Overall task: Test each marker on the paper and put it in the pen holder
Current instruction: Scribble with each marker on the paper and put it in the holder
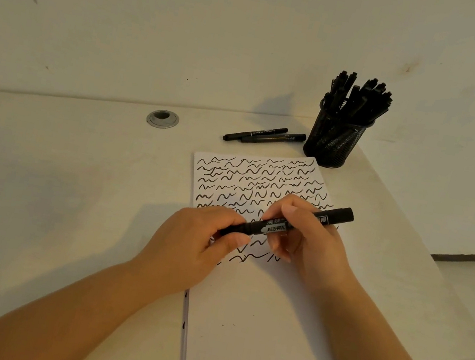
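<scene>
Lying near-level, marker [288, 222] in both hands, far end up-right.

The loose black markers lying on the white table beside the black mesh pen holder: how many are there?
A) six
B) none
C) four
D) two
D: two loose black markers lie side by side on the white table, just left of the black mesh pen holder.

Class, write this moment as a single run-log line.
left hand: grips marker cap end | right hand: holds barrel | over paper | two markers loose beside pen holder
</scene>
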`<state>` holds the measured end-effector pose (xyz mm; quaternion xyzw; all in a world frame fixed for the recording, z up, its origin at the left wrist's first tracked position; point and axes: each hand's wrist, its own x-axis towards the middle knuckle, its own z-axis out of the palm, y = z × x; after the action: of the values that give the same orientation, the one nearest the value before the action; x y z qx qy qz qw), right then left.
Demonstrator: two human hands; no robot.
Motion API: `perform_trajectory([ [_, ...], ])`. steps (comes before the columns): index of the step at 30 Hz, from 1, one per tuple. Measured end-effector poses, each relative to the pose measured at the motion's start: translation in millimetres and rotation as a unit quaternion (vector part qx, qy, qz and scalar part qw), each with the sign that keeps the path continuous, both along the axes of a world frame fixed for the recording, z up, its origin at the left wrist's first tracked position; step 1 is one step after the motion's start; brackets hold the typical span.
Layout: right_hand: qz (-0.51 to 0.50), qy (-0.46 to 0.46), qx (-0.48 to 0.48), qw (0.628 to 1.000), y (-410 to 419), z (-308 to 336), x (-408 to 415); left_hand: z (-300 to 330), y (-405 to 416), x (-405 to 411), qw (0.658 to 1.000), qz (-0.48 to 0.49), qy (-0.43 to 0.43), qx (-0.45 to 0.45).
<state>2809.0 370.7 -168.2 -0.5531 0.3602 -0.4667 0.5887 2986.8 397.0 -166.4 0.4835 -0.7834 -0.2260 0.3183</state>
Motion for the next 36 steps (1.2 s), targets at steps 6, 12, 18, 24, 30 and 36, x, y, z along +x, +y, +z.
perform_trajectory([
  [6, -0.018, -0.007, -0.028, 0.999, 3.7, 3.6, 5.2, 1.2, 3.0, -6.0, 0.998, -0.003, -0.044, -0.053],
  [12, -0.089, -0.034, -0.062, 0.994, 6.9, 3.0, 11.7, 3.5, 10.1, -15.8, 0.999, -0.003, -0.026, -0.030],
  [18, -0.085, -0.049, -0.061, 0.993, 2.8, 2.3, 16.0, 8.8, 5.6, -14.4, 0.982, -0.048, 0.129, 0.131],
  [24, -0.071, -0.071, -0.106, 0.989, 6.5, 2.1, 18.4, 12.0, 3.2, -10.4, 0.928, -0.115, 0.226, 0.274],
  [30, -0.046, -0.092, -0.148, 0.984, 11.5, 3.4, 18.9, 12.5, 3.3, -9.3, 0.829, -0.192, 0.309, 0.424],
  [36, -0.052, -0.067, -0.158, 0.984, 12.4, 3.0, 19.7, 12.2, 2.2, -10.9, 0.814, -0.182, 0.316, 0.451],
])
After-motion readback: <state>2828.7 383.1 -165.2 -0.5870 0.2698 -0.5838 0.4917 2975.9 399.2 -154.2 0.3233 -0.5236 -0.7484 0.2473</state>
